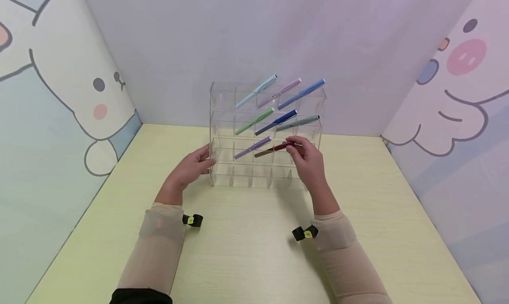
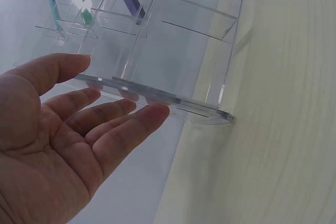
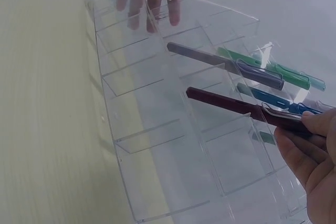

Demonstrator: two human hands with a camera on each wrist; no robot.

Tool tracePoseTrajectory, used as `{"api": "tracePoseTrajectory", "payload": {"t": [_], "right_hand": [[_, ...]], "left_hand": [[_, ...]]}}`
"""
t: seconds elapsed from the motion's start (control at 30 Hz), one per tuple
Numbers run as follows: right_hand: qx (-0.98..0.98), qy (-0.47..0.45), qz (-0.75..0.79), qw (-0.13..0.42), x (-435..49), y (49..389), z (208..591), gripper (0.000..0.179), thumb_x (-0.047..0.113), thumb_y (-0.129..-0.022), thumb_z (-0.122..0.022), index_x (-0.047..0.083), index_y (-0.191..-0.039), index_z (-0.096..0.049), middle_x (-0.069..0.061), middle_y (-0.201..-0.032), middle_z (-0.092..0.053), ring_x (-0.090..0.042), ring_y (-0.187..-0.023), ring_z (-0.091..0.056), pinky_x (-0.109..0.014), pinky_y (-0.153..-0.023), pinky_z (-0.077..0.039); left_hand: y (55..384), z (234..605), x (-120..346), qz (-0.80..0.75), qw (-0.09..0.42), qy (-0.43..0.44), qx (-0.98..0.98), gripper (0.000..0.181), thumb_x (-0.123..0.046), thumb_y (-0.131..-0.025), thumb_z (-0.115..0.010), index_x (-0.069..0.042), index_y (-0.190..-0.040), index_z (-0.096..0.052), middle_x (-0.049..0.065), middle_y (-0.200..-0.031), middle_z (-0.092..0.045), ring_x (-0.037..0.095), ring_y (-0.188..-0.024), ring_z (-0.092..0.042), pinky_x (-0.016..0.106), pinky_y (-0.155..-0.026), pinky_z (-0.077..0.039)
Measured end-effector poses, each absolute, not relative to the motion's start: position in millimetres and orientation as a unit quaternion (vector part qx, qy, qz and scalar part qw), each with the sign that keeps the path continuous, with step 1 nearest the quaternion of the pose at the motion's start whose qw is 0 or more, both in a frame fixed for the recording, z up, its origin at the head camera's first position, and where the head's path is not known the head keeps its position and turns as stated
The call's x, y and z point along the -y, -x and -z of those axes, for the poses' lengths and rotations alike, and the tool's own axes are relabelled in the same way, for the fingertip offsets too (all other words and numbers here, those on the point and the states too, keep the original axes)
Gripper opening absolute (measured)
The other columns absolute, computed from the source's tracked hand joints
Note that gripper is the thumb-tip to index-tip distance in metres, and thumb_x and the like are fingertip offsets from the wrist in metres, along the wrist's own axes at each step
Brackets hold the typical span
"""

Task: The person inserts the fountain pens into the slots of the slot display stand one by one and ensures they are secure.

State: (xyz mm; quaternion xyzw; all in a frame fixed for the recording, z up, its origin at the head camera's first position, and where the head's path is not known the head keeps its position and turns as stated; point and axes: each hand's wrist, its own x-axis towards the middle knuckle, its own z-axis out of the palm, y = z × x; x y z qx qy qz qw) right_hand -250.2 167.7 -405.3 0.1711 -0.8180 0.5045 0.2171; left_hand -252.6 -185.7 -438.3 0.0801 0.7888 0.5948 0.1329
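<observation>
A clear acrylic rack with stepped tiers of small compartments stands at the back of the table. My right hand pinches a dark red pen near its clip end, between thumb and fingers. The pen slants over the second-lowest tier, its lower end down at a compartment, to the right of a light purple pen. My left hand is at the rack's left side; in the left wrist view its fingers extend along the side panel, thumb apart, holding no pen.
Green, dark blue and grey-green pens lean in the tier above. Light blue, pink-lilac and blue pens lean in the top tier. A pale wall rises close behind the rack.
</observation>
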Motion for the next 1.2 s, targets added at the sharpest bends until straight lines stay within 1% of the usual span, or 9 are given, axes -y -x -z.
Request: {"api": "tracePoseTrajectory", "payload": {"t": [0.13,0.3,0.43,0.6,0.7,0.87,0.97,1.1,1.2], "right_hand": [[0.820,-0.173,-0.501,0.216,-167,251,406,0.027,0.022,-0.095,-0.065,0.011,-0.120,-0.066,-0.007,-0.112,-0.072,-0.019,-0.097,-0.071,-0.013,-0.069,-0.050],[0.821,-0.170,-0.503,0.209,-167,250,405,0.027,0.021,-0.095,-0.065,0.011,-0.120,-0.066,-0.007,-0.113,-0.071,-0.019,-0.100,-0.071,-0.012,-0.070,-0.050],[0.822,-0.169,-0.502,0.207,-167,250,405,0.027,0.021,-0.095,-0.065,0.010,-0.121,-0.066,-0.008,-0.113,-0.070,-0.019,-0.102,-0.070,-0.012,-0.071,-0.051],[0.824,-0.170,-0.498,0.209,-167,250,405,0.027,0.020,-0.096,-0.065,0.010,-0.120,-0.066,-0.008,-0.112,-0.070,-0.019,-0.099,-0.070,-0.012,-0.070,-0.050],[0.824,-0.171,-0.498,0.207,-167,249,405,0.027,0.020,-0.096,-0.065,0.010,-0.120,-0.066,-0.008,-0.112,-0.070,-0.019,-0.099,-0.070,-0.011,-0.071,-0.050],[0.820,-0.175,-0.506,0.204,-166,249,405,0.027,0.020,-0.096,-0.065,0.010,-0.120,-0.065,-0.008,-0.111,-0.070,-0.018,-0.100,-0.070,-0.011,-0.074,-0.051],[0.819,-0.176,-0.509,0.199,-167,248,404,0.028,0.022,-0.096,-0.065,0.010,-0.121,-0.065,-0.007,-0.112,-0.070,-0.018,-0.100,-0.069,-0.012,-0.079,-0.053],[0.818,-0.177,-0.511,0.197,-172,247,402,0.031,0.026,-0.097,-0.064,0.010,-0.124,-0.063,-0.007,-0.118,-0.069,-0.020,-0.104,-0.068,-0.016,-0.085,-0.054],[0.814,-0.177,-0.511,0.212,-180,247,398,0.031,0.024,-0.098,-0.062,0.009,-0.126,-0.062,-0.008,-0.122,-0.068,-0.020,-0.107,-0.068,-0.015,-0.085,-0.053]], "left_hand": [[253,437,185,-0.598,0.133,-0.079,-0.787,0.071,-0.027,-0.101,-0.057,-0.023,-0.159,-0.017,0.007,-0.160,-0.030,0.031,-0.136,-0.047,0.051,-0.105,-0.046],[252,436,185,-0.598,0.131,-0.076,-0.787,0.071,-0.030,-0.100,-0.058,-0.023,-0.159,-0.019,0.007,-0.160,-0.032,0.031,-0.135,-0.048,0.051,-0.104,-0.046],[253,438,186,-0.598,0.131,-0.080,-0.787,0.070,-0.028,-0.101,-0.057,-0.023,-0.159,-0.018,0.008,-0.160,-0.031,0.031,-0.135,-0.048,0.051,-0.104,-0.046],[254,439,186,-0.597,0.131,-0.082,-0.787,0.070,-0.027,-0.101,-0.057,-0.025,-0.159,-0.018,0.008,-0.160,-0.031,0.031,-0.135,-0.048,0.051,-0.105,-0.046],[254,440,187,-0.599,0.131,-0.082,-0.786,0.071,-0.030,-0.100,-0.058,-0.024,-0.159,-0.018,0.007,-0.160,-0.031,0.032,-0.135,-0.048,0.051,-0.104,-0.046],[254,440,187,-0.601,0.130,-0.082,-0.784,0.072,-0.032,-0.100,-0.059,-0.023,-0.159,-0.019,0.006,-0.160,-0.031,0.032,-0.136,-0.047,0.051,-0.104,-0.046],[254,441,187,-0.602,0.131,-0.084,-0.783,0.072,-0.032,-0.099,-0.059,-0.023,-0.159,-0.019,0.006,-0.160,-0.031,0.031,-0.136,-0.047,0.051,-0.104,-0.046],[252,436,190,-0.590,0.134,-0.090,-0.791,0.074,-0.034,-0.099,-0.059,-0.028,-0.159,-0.017,0.003,-0.162,-0.028,0.029,-0.140,-0.043,0.050,-0.106,-0.044],[247,426,193,-0.558,0.115,-0.085,-0.817,0.075,-0.041,-0.099,-0.056,-0.032,-0.158,-0.012,-0.001,-0.164,-0.021,0.027,-0.145,-0.035,0.052,-0.112,-0.037]]}}
